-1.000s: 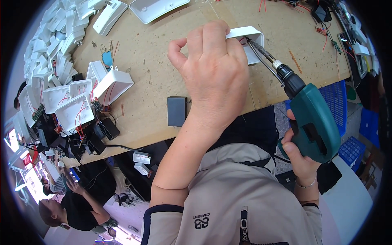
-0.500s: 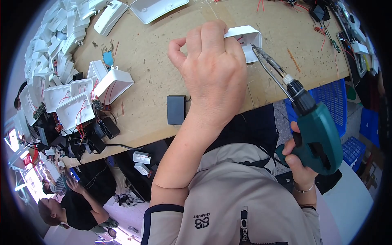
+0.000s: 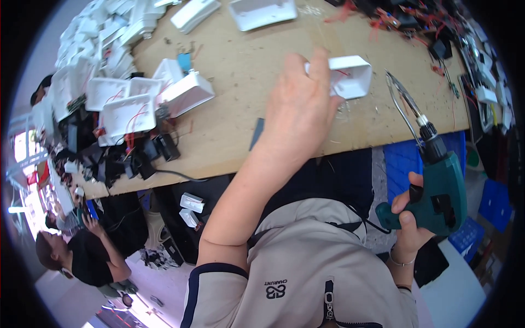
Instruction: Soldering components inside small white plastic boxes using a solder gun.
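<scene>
My left hand (image 3: 301, 106) is over the table with its fingers and thumb around the left end of a white plastic housing (image 3: 358, 82). The open side of the housing shows a bit of red wire within. My right hand (image 3: 409, 224) grips a green soldering gun (image 3: 445, 188) by its handle. Its two metal arms meet in a tip pointing up, to the right of the housing and apart from it. Partly hidden behind my left forearm lies a dark flat box (image 3: 257, 134).
White housings with red wires (image 3: 131, 115) and black boxes (image 3: 145, 161) crowd the table's left side, below a heap of white shells (image 3: 104, 33). A white tray-like shell (image 3: 262, 13) lies at the back. Wired circuit parts (image 3: 437, 49) sit far right. A co-worker (image 3: 82, 251) is at lower left.
The soldering gun's tip has come out of the housing and moved off to the right. My left hand has turned at the housing's left end. The whole view has shifted.
</scene>
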The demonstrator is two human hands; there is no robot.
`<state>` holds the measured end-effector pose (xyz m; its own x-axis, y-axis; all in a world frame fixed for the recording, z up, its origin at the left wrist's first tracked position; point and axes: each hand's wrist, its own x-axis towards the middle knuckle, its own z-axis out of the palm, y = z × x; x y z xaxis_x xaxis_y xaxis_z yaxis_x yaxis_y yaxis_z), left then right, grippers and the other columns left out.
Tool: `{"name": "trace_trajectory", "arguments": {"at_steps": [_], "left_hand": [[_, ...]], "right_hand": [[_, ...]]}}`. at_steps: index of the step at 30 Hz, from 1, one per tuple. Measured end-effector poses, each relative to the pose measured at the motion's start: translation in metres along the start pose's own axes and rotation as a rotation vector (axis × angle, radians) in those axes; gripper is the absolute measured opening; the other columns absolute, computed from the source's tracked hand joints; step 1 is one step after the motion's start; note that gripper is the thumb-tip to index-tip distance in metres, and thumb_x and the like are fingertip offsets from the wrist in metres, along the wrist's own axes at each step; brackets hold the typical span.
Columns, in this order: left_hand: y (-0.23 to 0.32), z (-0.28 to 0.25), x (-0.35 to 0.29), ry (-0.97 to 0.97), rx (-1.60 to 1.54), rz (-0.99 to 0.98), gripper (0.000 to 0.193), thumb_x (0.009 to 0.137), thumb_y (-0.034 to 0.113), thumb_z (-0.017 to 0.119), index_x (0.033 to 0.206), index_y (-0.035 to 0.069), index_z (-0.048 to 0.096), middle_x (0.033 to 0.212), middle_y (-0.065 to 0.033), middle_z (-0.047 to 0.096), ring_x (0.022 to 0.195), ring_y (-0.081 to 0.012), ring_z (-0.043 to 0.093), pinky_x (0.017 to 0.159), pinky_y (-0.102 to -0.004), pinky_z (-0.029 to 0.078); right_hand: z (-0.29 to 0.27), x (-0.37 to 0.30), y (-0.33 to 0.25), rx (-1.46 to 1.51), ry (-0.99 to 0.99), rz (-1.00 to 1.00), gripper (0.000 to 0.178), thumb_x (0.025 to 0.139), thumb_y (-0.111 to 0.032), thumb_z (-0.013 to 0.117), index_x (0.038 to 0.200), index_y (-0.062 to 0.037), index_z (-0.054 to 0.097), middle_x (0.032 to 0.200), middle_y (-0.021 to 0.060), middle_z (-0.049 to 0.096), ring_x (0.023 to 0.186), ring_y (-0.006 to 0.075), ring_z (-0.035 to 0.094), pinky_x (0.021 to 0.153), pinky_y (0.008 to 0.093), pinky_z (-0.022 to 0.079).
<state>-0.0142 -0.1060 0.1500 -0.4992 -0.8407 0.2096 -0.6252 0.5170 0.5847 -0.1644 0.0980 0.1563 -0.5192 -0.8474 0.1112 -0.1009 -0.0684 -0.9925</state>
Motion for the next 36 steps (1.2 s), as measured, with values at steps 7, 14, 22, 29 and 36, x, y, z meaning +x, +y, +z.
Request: {"name": "trace_trajectory", "arguments": {"at_steps": [7,14,22,29,36], "left_hand": [[-0.025,-0.085,-0.061,-0.350,-0.491,-0.074,0.044,0.075,0.016,0.065,0.114,0.003,0.050,0.101,-0.0164,0.053,0.091,-0.0284,0.054,0.079,-0.0359,0.043],[-0.089,-0.158,-0.184,-0.609,-0.441,-0.561,0.043,0.074,0.020,0.067,0.112,0.002,0.056,0.099,-0.0132,0.058,0.089,-0.0252,0.058,0.078,-0.0312,0.044],[-0.079,-0.161,-0.206,-0.655,0.062,-0.493,0.051,0.070,0.030,0.071,0.109,0.000,0.057,0.090,-0.0160,0.062,0.086,-0.0292,0.062,0.075,-0.0311,0.048],[-0.031,-0.110,-0.004,-0.026,0.212,0.193,0.021,0.078,0.007,0.054,0.098,0.000,0.055,0.090,-0.0180,0.055,0.085,-0.0351,0.055,0.073,-0.0418,0.045],[-0.068,-0.041,0.113,0.013,0.557,0.073,0.014,0.076,0.002,0.050,0.090,0.002,0.055,0.086,-0.0173,0.056,0.083,-0.0334,0.059,0.068,-0.0414,0.048]], "right_hand": [[-0.001,0.003,0.003,0.077,0.003,-0.075,0.065,0.075,-0.013,0.067,0.127,0.0049,0.033,0.115,0.0224,0.051,0.064,0.0122,0.053,0.053,0.0238,0.045],[0.005,0.004,0.002,0.140,-0.073,-0.086,0.063,0.076,-0.010,0.065,0.128,0.0040,0.033,0.116,0.0223,0.050,0.065,0.0120,0.053,0.054,0.0241,0.046],[0.011,0.005,0.003,0.187,-0.121,-0.093,0.062,0.073,-0.006,0.065,0.127,0.0049,0.035,0.116,0.0241,0.051,0.066,0.0130,0.056,0.056,0.0248,0.049],[0.000,0.009,0.005,0.179,-0.045,-0.102,0.064,0.075,-0.007,0.065,0.129,0.0037,0.033,0.118,0.0239,0.049,0.066,0.0128,0.056,0.056,0.0241,0.048],[-0.017,0.014,0.009,0.178,0.057,-0.082,0.062,0.075,-0.005,0.062,0.129,0.0037,0.033,0.116,0.0232,0.050,0.065,0.0129,0.055,0.055,0.0240,0.048]]}}
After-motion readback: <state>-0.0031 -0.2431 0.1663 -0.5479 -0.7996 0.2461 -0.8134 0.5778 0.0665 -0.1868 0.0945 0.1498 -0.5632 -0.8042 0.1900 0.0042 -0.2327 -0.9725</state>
